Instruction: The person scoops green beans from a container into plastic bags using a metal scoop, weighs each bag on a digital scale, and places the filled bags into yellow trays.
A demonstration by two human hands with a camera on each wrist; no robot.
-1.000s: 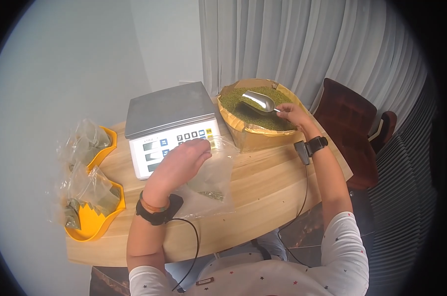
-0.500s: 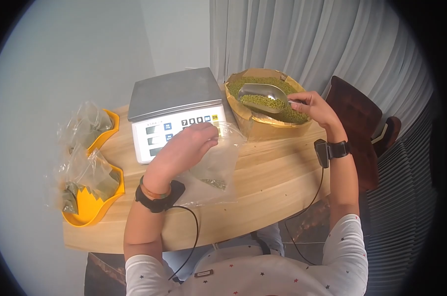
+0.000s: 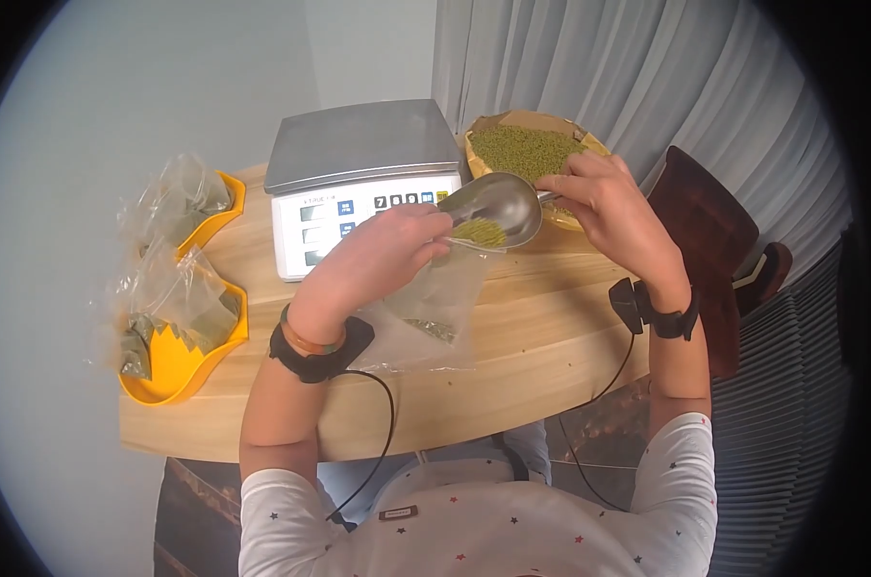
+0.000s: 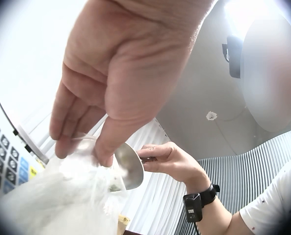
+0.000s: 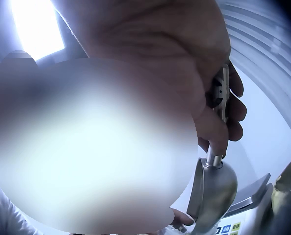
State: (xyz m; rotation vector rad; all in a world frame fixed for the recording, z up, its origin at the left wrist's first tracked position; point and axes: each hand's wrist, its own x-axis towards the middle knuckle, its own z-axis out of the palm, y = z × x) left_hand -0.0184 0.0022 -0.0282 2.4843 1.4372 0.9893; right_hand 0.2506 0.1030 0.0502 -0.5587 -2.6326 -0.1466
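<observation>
My right hand [image 3: 604, 207] grips the handle of a metal scoop [image 3: 514, 209], which carries small green beans [image 3: 480, 232]. The scoop's front lies at the mouth of a clear plastic bag [image 3: 445, 288], close by my left fingers. With thumb and fingers my left hand [image 3: 383, 252] pinches the bag's upper edge, as the left wrist view also shows. A small amount of green beans sits in the bag's lower part. Behind my right hand stands a paper-lined box [image 3: 476, 165] filled with the same beans, partly hidden by the hand.
A digital scale [image 3: 363, 144] with a grey platform stands behind my left hand. Two yellow trays [image 3: 171, 380] at the left hold clear bags [image 3: 200, 298] with green contents. A dark red chair [image 3: 709, 231] is at the right. Cables run from both wrist cameras.
My right hand has lifted the scoop with beans out of the box and brought it left and nearer to the bag's mouth. My left hand keeps its pinch on the bag.
</observation>
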